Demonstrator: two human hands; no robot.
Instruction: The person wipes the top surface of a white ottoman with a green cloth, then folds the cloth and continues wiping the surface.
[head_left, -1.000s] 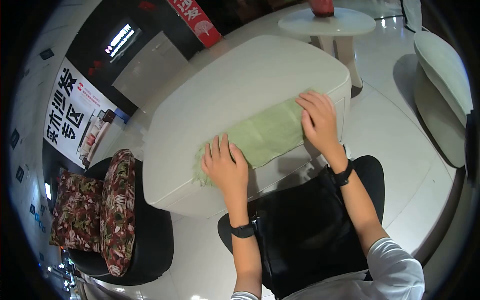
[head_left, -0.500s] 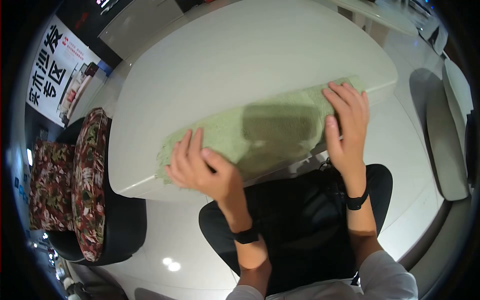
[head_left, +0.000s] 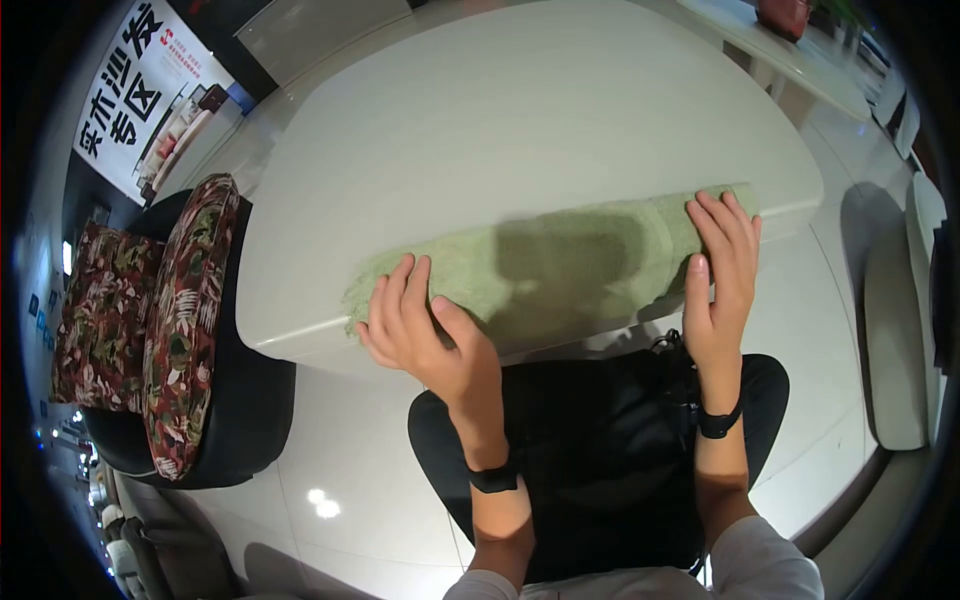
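A light green towel (head_left: 460, 262) lies lengthwise along the near edge of the white table (head_left: 520, 110), its front part hanging over the rim. On the towel's left end rests my left hand (head_left: 425, 335), fingers spread and thumb apart. My right hand (head_left: 722, 270) lies at the opposite end in a similar way, fingers stretched over the cloth and thumb toward the middle. Neither hand has its fingers wrapped round the towel. A dark shadow covers the towel's middle. Each wrist wears a black band.
To the left stands a dark chair with a floral cushion (head_left: 190, 320). Behind it is a sign with large black characters (head_left: 130, 90). A grey seat (head_left: 890, 340) is at the right. A side table (head_left: 780, 55) with a reddish pot (head_left: 783, 15) stands at the back right.
The view has turned slightly, so the table and towel appear shifted to the right. Both hands stay at the same ends of the towel.
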